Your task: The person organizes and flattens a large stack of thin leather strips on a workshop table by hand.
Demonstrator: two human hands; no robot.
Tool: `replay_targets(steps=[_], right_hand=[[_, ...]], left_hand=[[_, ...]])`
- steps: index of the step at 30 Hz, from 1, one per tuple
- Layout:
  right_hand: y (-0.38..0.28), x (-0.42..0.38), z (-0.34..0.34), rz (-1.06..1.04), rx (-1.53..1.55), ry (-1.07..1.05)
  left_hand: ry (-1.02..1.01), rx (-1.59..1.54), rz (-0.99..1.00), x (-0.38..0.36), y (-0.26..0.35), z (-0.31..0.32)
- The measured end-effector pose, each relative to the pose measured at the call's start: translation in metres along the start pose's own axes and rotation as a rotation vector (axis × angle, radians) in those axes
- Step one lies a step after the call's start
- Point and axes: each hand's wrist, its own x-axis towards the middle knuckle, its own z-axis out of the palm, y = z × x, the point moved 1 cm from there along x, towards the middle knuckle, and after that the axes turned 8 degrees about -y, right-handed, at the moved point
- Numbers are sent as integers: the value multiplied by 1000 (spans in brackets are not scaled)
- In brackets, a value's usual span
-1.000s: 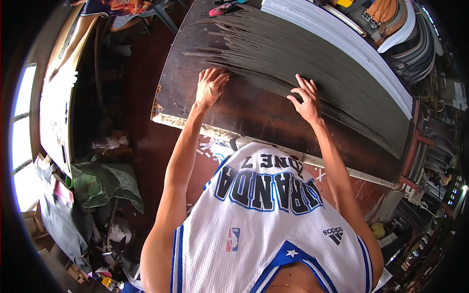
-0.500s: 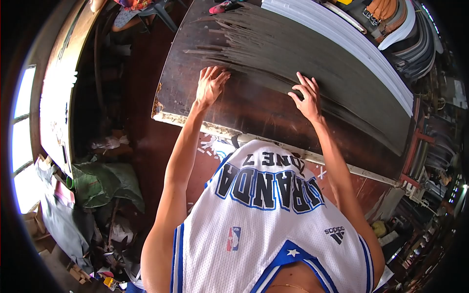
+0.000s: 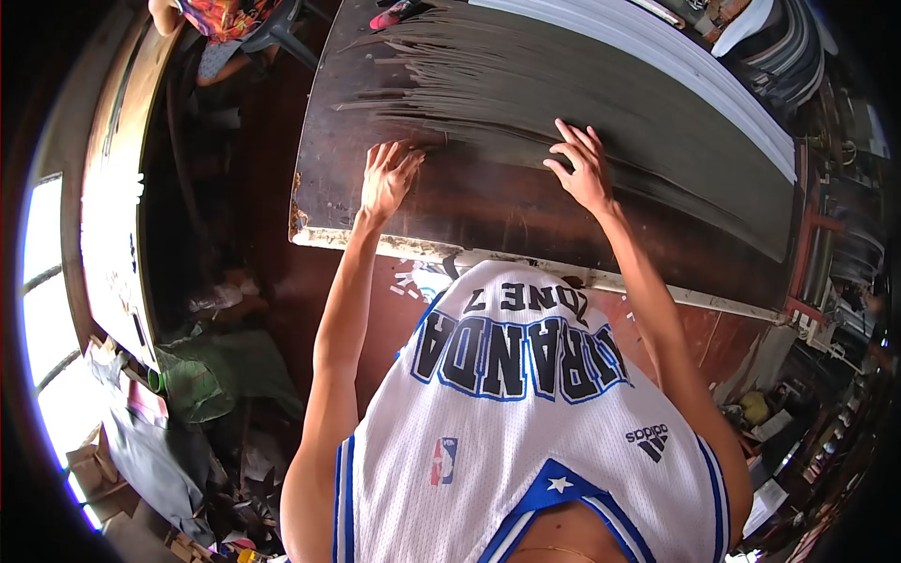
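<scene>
see a crumpled green sheet at left, bright window panes, a dark chair beside another person.

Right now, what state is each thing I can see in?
Left hand: fingers bent, grip unclear
Right hand: fingers parted, near dark strips' edge
Dark strips: lying lengthwise, left ends uneven
White strips: lying together
Table: near left corner chipped
Green sheet: crumpled
Jersey: worn

Before me: dark brown table, pale front edge chipped at my left. Across it, long thin dark grey strips, side by side, left ends uneven. Beyond them, band of white strips. Toward far left, small pink-and-black item.
</scene>
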Motion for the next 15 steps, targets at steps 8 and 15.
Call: replay_targets(steps=[8, 15], right_hand=[[3, -4, 3, 15, -6, 8], [-13, -11, -4, -49, 18, -16]], left_hand=[[1, 18, 77, -13, 19, -11], [25, -56, 87, -18, 34, -21]])
